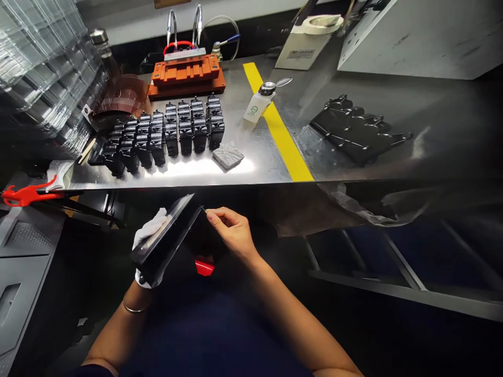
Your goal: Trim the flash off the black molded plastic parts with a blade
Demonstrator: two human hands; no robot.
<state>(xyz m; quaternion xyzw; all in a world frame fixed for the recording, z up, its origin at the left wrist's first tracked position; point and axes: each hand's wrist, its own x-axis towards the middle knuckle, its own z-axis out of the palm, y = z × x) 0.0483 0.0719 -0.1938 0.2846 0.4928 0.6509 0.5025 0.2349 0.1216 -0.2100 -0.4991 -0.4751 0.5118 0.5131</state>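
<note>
My left hand (151,227), in a white glove, is closed around a long black plastic part (168,243). The part is tilted, its upper end pointing away to the right, in front of the bench edge. My right hand (236,234) is bare and pinched at the part's upper right end. Whatever is between thumb and finger is too small to make out. Several similar black parts (172,131) stand in a row on the bench (259,152). Beside them lies a folded grey-white cloth (228,155).
An orange fixture (186,73) stands behind the row, with a white pump bottle (259,102) right of it. Yellow tape (286,144) crosses the bench. More black parts (353,131) lie at right. Clear trays (35,68) are stacked at left, above a red air gun (27,195).
</note>
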